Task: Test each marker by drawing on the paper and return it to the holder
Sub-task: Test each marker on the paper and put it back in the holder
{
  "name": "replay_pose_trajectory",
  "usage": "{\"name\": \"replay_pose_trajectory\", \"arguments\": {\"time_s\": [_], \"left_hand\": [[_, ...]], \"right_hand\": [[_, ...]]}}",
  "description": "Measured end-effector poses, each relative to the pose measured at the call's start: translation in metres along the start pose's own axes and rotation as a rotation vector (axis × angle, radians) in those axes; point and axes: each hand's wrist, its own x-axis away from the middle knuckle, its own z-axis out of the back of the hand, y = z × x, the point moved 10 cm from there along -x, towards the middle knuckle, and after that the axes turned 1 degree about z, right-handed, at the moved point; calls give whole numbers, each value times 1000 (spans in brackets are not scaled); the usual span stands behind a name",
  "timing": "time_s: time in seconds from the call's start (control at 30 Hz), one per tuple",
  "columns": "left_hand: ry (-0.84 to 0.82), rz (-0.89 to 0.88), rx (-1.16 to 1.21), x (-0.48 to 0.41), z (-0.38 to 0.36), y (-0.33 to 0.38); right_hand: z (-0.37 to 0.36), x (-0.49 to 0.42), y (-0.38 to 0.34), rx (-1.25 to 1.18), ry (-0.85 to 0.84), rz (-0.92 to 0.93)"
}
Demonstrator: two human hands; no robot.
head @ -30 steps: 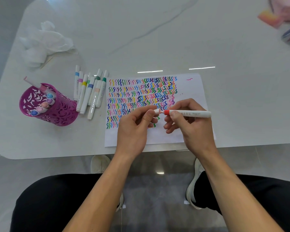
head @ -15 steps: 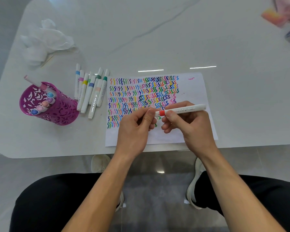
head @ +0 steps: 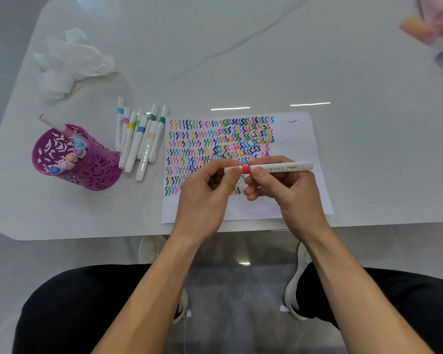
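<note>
On the glossy white desk (head: pixel 241 60), above the squiggle-filled paper (head: pixel 297 139), our left hand (head: pixel 202 198) pinches the cap (head: pixel 231 170) of the red-banded marker (head: pixel 279 167) and our right hand (head: pixel 292 198) grips its barrel. A jerky tug could fling the cap or smear ink over the finished rows.

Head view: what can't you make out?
- Red-banded marker: whether the cap is seated, since its left end is covered by the left hand; barrel print too small.
- Paper: squiggles under the left hand and right hand.
- Holder: marker barrels inside, hidden by its wall.
- Pink thing, top right: blurred, cut by the frame edge.
</note>
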Motion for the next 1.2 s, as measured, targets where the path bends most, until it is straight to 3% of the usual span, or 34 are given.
{"name": "replay_pose_trajectory", "arguments": {"time_s": [0.23,0.4,0.73,1.0,1.2], "left_hand": [[229,-81,115,2,45,16],[552,-274,-71,24,99,43],[871,-653,-334,72,153,90],[1040,-626,-355,81,187,88],[992,-452,-468,63,194,69]], "right_hand": [[19,-3,-1,64,132,25],[30,-5,2,186,217,68],[27,0,6,320,261,91],[22,1,7,387,248,106],[19,1,6,430,228,123]]}}
